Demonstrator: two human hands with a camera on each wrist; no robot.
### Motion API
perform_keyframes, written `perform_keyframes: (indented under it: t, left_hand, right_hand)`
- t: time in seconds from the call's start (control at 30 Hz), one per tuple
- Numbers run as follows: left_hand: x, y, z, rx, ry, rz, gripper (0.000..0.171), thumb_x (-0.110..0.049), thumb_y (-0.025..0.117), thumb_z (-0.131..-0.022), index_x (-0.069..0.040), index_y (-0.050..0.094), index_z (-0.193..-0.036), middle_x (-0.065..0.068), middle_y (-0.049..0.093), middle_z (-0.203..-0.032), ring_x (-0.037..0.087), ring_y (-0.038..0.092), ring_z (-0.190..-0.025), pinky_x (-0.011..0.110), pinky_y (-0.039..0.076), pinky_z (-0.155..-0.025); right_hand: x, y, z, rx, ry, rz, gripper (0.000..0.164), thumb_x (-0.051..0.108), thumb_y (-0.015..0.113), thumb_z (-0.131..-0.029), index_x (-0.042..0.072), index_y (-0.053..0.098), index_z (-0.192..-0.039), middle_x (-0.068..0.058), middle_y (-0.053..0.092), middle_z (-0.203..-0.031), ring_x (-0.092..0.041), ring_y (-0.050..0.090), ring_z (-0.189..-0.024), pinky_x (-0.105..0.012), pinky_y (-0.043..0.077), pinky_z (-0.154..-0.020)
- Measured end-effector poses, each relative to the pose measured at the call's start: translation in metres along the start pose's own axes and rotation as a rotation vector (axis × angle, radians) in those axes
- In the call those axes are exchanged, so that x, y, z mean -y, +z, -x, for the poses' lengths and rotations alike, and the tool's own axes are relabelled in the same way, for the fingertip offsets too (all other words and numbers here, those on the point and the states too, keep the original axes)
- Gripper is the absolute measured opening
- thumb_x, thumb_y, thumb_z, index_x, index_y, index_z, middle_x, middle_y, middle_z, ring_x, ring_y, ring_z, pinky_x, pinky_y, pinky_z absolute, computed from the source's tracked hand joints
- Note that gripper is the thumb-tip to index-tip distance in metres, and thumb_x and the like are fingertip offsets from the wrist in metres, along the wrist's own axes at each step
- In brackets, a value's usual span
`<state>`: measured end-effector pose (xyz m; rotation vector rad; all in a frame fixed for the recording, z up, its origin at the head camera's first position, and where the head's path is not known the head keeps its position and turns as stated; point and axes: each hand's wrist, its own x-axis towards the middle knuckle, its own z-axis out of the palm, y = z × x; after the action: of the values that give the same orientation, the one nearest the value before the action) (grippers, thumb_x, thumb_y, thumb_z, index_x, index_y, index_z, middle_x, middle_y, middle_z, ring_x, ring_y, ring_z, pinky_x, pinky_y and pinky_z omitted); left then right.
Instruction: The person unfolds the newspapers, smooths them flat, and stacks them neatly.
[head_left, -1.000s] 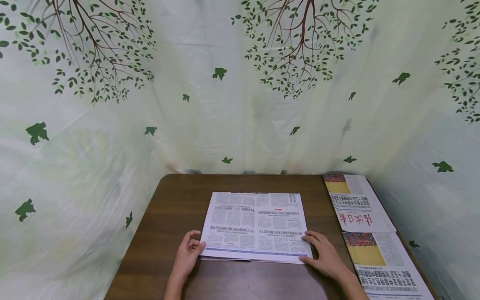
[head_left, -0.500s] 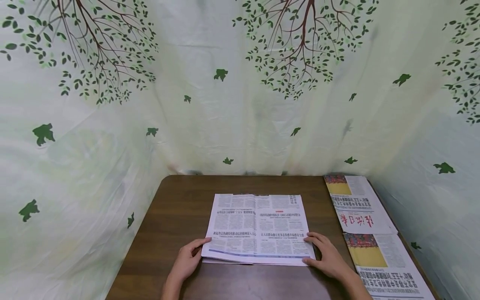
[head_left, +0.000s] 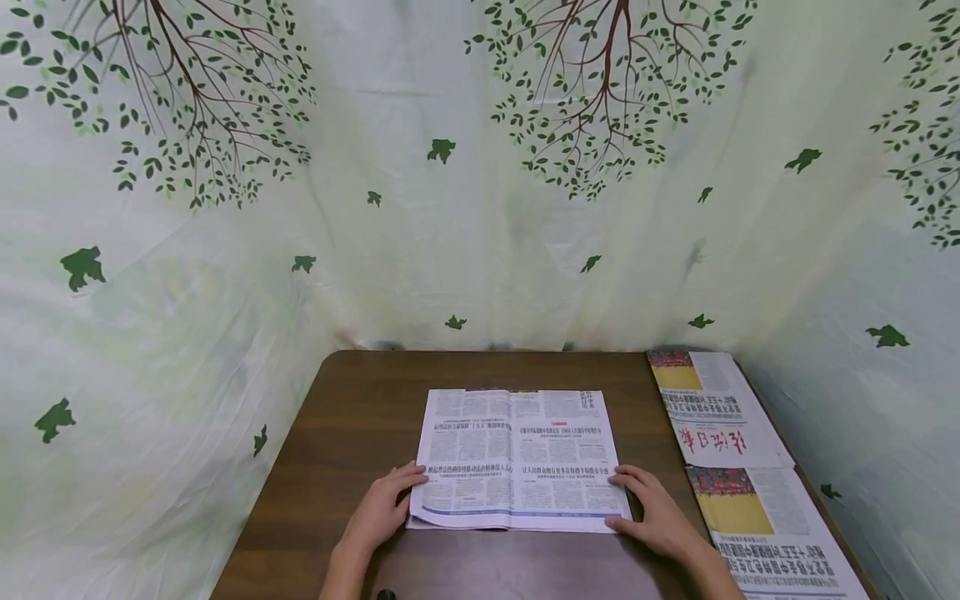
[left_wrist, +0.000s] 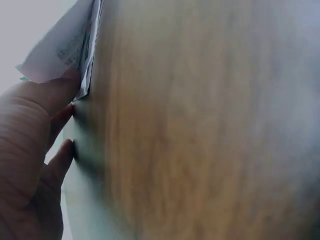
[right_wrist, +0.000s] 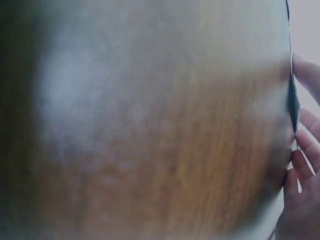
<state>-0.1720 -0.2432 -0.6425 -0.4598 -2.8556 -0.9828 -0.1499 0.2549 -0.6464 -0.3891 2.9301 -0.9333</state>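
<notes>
A newspaper [head_left: 517, 458] lies spread flat on the brown table, a fold line running down its middle. At its left edge my left hand [head_left: 378, 512] pinches some sheets, and the lower left corner of the upper pages curls up from those below. In the left wrist view, the thumb of the left hand [left_wrist: 30, 135] meets the raised page corner [left_wrist: 60, 50]. My right hand [head_left: 660, 517] grips the lower right edge, thumb near the corner. The right wrist view shows fingers of the right hand [right_wrist: 305, 185] on both sides of the thin paper edge [right_wrist: 293, 100].
Two more newspapers, a far one [head_left: 727, 417] and a near one [head_left: 780, 533], lie along the right side of the table [head_left: 360, 400]. A leaf-printed curtain [head_left: 495, 233] surrounds the table. A small dark object [head_left: 386, 594] shows at the bottom edge.
My left fingers have shifted up along the newspaper's left edge, and the upper pages' lower left corner has curled up. The right hand stays at its edge, almost still.
</notes>
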Motion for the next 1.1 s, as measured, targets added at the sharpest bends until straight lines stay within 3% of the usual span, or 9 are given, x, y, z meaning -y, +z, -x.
perform_keyframes:
  t: [0.2, 0.43, 0.53, 0.67, 0.83, 1.0, 1.1]
  left_hand:
    - [0.007, 0.002, -0.002, -0.103, 0.019, 0.042, 0.019, -0.003, 0.079, -0.087, -0.018, 0.082, -0.099, -0.001, 0.078, -0.114, 0.025, 0.069, -0.122, 0.052, 0.049, -0.107]
    - [0.008, 0.003, -0.001, -0.159, -0.026, 0.062, 0.024, -0.005, 0.079, -0.088, -0.014, 0.081, -0.110, 0.008, 0.076, -0.121, 0.029, 0.072, -0.116, 0.051, 0.050, -0.106]
    - [0.006, 0.004, -0.001, -0.170, -0.058, 0.073, 0.025, -0.006, 0.079, -0.088, -0.013, 0.081, -0.112, 0.009, 0.075, -0.122, 0.030, 0.071, -0.116, 0.050, 0.050, -0.106]
    - [0.004, 0.007, -0.001, -0.183, -0.088, 0.098, 0.025, -0.005, 0.079, -0.088, -0.009, 0.080, -0.113, 0.010, 0.075, -0.121, 0.030, 0.071, -0.117, 0.048, 0.049, -0.108]
    - [0.003, 0.007, 0.000, -0.184, -0.127, 0.130, 0.029, -0.008, 0.079, -0.089, -0.007, 0.078, -0.117, 0.011, 0.075, -0.122, 0.030, 0.070, -0.119, 0.048, 0.047, -0.110]
    - [0.004, 0.006, 0.001, -0.178, -0.167, 0.174, 0.033, -0.010, 0.079, -0.090, -0.005, 0.075, -0.123, 0.011, 0.074, -0.124, 0.036, 0.065, -0.125, 0.052, 0.044, -0.112]
    - [0.006, 0.006, 0.002, -0.178, -0.187, 0.196, 0.034, -0.012, 0.079, -0.091, -0.006, 0.075, -0.124, 0.010, 0.074, -0.125, 0.038, 0.063, -0.128, 0.053, 0.044, -0.112]
  right_hand:
    - [0.000, 0.000, 0.000, 0.003, 0.001, -0.004, 0.068, 0.059, 0.082, -0.080, 0.019, 0.065, -0.132, -0.008, 0.053, -0.149, -0.037, 0.046, -0.140, -0.061, 0.041, -0.110]
    - [-0.004, 0.000, 0.001, -0.024, -0.048, -0.010, 0.065, 0.057, 0.083, -0.080, 0.019, 0.067, -0.131, -0.005, 0.056, -0.146, -0.035, 0.050, -0.137, -0.061, 0.044, -0.107]
    - [-0.006, 0.000, 0.001, -0.055, -0.088, -0.011, 0.051, 0.045, 0.080, -0.088, 0.018, 0.068, -0.130, -0.004, 0.058, -0.144, -0.035, 0.051, -0.135, -0.061, 0.044, -0.105]
    - [-0.008, 0.001, 0.002, -0.075, -0.089, -0.042, 0.032, 0.017, 0.065, -0.101, 0.017, 0.067, -0.132, -0.003, 0.058, -0.145, -0.034, 0.052, -0.136, -0.059, 0.043, -0.106]
    - [-0.011, 0.001, 0.003, -0.113, -0.095, -0.102, 0.045, -0.006, 0.052, -0.099, 0.015, 0.064, -0.137, -0.005, 0.057, -0.145, -0.032, 0.053, -0.135, -0.042, 0.044, -0.108]
    - [-0.013, -0.002, 0.003, -0.136, -0.119, -0.095, 0.057, -0.012, 0.062, -0.089, 0.018, 0.063, -0.138, -0.004, 0.056, -0.146, -0.032, 0.055, -0.134, -0.036, 0.047, -0.106]
    - [-0.013, -0.003, 0.001, -0.155, -0.136, -0.105, 0.063, -0.015, 0.065, -0.082, 0.017, 0.063, -0.137, -0.005, 0.056, -0.145, -0.032, 0.054, -0.133, -0.025, 0.044, -0.106]
